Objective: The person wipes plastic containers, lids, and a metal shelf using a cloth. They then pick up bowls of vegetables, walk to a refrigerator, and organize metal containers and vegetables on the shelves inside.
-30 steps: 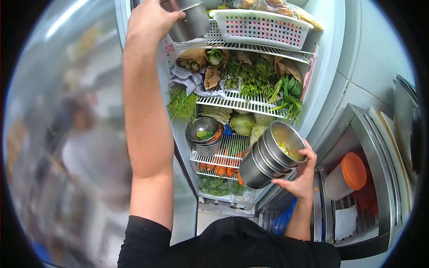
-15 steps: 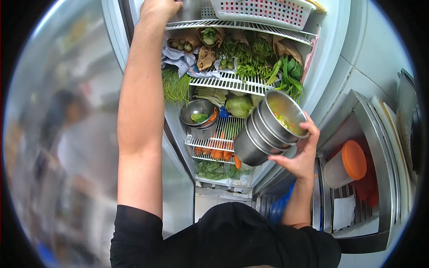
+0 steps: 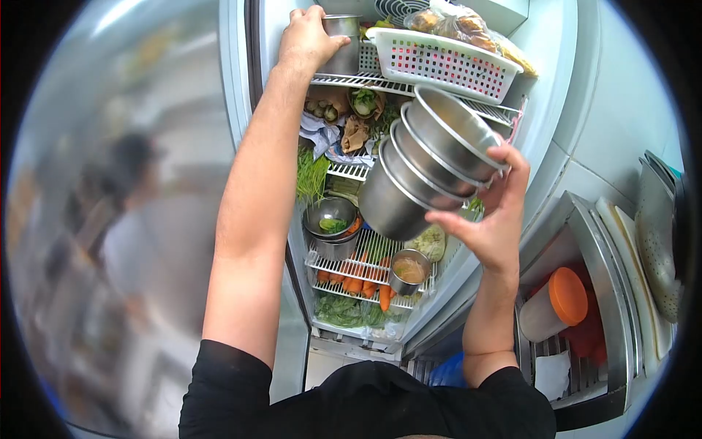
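Note:
My left hand [image 3: 309,42] is closed round the side of a metal container [image 3: 341,58] standing on the top rack of the open refrigerator. In front of the shelves, my right hand [image 3: 486,212] grips a tilted stack of metal containers [image 3: 420,168], thumb at the lower side and fingers at the top one's rim. What the top container holds is hidden from this angle. Beside my left hand's container is a white perforated basket [image 3: 446,62], with bagged food [image 3: 468,28] above it. Lower down sit metal bowls [image 3: 329,218] with greens and a small metal cup [image 3: 409,271] with pale contents.
Carrots [image 3: 358,284] and bagged greens [image 3: 344,311] fill the lower racks. At right, a metal rack [image 3: 585,212] holds a container with an orange lid [image 3: 568,296]; a perforated metal pan [image 3: 658,249] hangs behind. A blurred person [image 3: 139,212] is at left.
The stack in my right hand has risen and tipped further, uncovering the small metal cup below. The view has shifted upward, bringing the container at my left hand into fuller sight.

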A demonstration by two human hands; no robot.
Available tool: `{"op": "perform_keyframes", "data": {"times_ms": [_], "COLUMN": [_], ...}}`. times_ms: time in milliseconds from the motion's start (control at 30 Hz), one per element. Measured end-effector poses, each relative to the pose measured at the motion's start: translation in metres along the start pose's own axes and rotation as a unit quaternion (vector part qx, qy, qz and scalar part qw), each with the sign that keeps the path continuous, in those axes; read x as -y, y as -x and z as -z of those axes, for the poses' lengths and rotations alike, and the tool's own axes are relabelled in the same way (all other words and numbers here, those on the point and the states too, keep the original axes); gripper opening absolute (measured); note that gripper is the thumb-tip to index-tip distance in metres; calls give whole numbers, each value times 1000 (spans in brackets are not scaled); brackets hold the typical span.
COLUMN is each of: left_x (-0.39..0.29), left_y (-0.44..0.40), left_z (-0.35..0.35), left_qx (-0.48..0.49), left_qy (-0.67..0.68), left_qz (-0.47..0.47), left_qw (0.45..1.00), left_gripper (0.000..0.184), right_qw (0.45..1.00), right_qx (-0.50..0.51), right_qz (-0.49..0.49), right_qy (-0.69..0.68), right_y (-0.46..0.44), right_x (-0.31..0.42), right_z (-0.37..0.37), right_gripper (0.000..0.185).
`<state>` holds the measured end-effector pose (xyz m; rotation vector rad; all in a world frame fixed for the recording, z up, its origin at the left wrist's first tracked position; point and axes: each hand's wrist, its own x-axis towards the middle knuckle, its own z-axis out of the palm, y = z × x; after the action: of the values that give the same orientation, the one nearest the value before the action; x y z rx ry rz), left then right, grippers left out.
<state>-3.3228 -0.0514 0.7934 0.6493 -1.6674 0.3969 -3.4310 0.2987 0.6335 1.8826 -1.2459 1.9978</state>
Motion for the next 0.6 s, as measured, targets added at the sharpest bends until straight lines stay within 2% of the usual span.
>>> {"op": "perform_keyframes", "data": {"times_ms": [100,200,233,333,433,600], "left_x": [-16,-47,-59,-74,-60,-61], "left_y": [9,21,24,41,81,168], "left_z": [26,81,108,150,157,186], "left_qx": [0,-57,-53,-44,-135,-78], "left_qy": [27,93,91,149,96,187], "left_qz": [19,51,51,58,-34,22], "left_qw": [999,993,993,986,986,979], "left_gripper": [61,62,55,60,51,48], "right_qw": [997,996,995,988,986,983], "right_qx": [-7,-26,-33,-58,-52,-32], "right_qz": [54,79,88,121,128,111], "right_qy": [48,31,45,76,91,142], "right_y": [-30,-56,-63,-84,-99,-132], "right_x": [18,30,36,53,64,71], "right_z": [-2,-2,-2,-2,0,-5], "right_gripper": [99,97,96,94,93,99]}}
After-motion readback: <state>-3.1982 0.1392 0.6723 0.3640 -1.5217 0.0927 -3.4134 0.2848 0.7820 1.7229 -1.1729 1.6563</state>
